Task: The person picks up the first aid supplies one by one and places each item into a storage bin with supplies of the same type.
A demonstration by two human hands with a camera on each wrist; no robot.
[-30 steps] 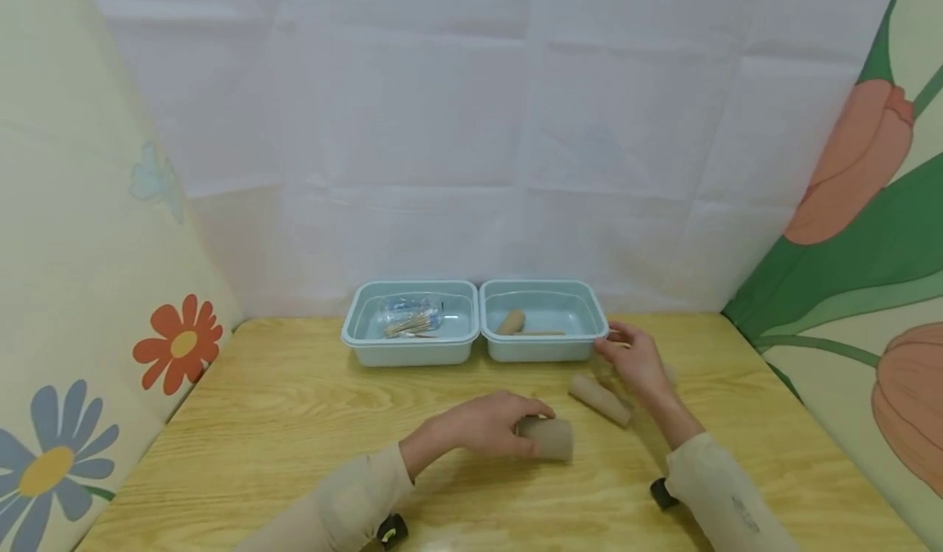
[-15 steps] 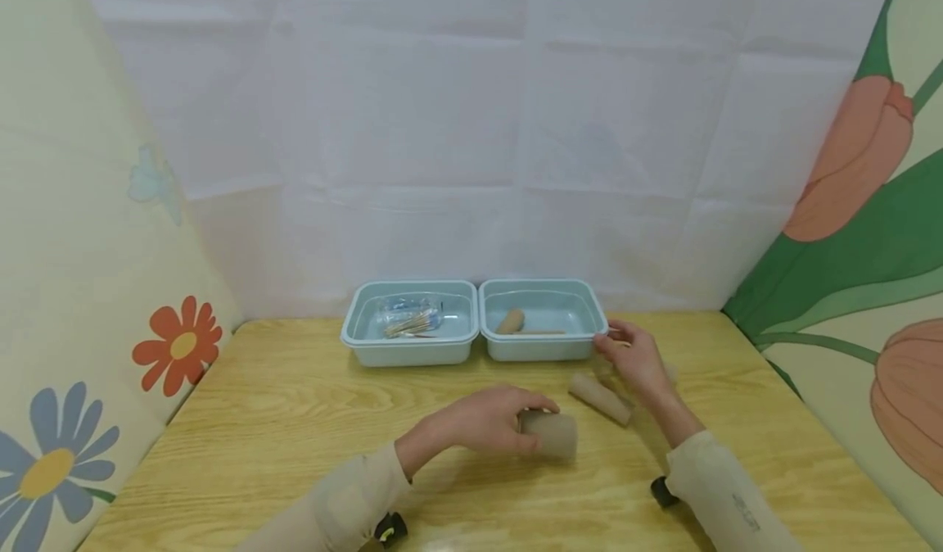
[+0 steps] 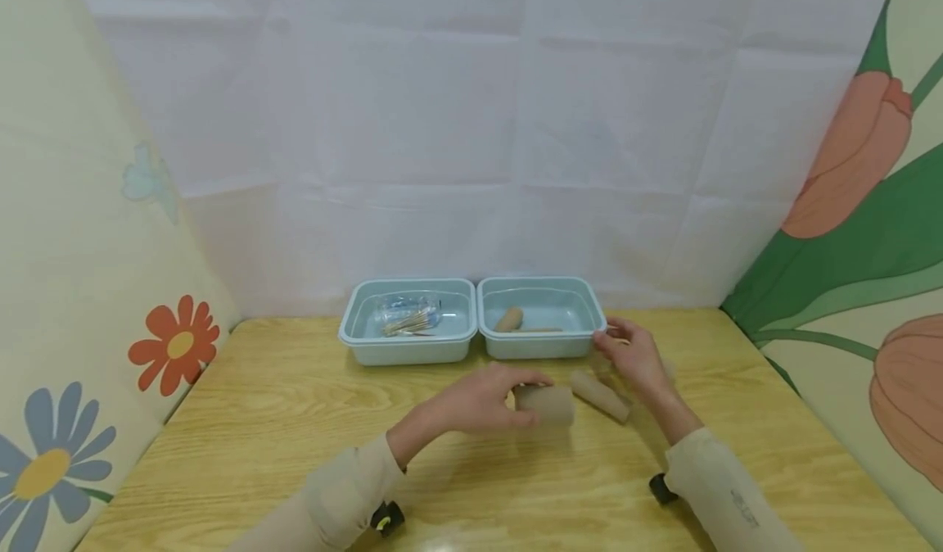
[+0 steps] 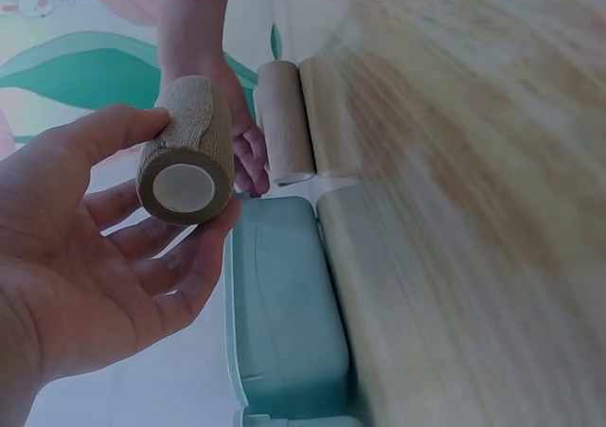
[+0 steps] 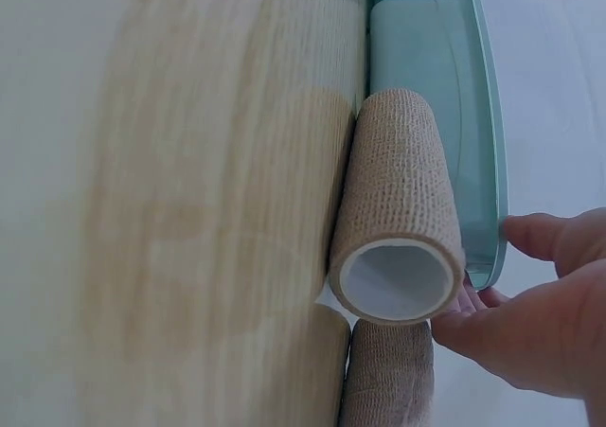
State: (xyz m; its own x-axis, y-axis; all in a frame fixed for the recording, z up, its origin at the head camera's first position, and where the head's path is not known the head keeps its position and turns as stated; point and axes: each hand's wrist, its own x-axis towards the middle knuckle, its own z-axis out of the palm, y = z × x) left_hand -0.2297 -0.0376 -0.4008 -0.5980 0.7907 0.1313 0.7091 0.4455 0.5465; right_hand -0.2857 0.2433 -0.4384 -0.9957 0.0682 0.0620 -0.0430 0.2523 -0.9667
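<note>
My left hand (image 3: pixel 479 400) grips a tan elastic bandage roll (image 3: pixel 548 404) between thumb and fingers. Its white hollow core faces the left wrist camera, and a shadow falls on the table below it. At the front right corner of the right pale blue bin (image 3: pixel 541 348), my right hand (image 3: pixel 637 359) holds the edge, thumb and fingers either side of the corner. A narrower bandage roll (image 3: pixel 600 396) lies on the table between the hands. One more roll (image 5: pixel 388 380) shows beyond it in the right wrist view, mostly hidden by the right wrist in the head view.
Inside the right bin lie a tan roll (image 3: pixel 508 320) and a thin stick-like item (image 3: pixel 538 330). The left bin (image 3: pixel 412 354), beside it, contains a clear packet and a bundle of thin sticks (image 3: pixel 408 323). Behind both bins hangs a white cloth (image 3: pixel 412 167).
My left hand has moved away from me toward the bins, carrying the bandage roll up off the table. The right hand has stayed at the right bin's corner.
</note>
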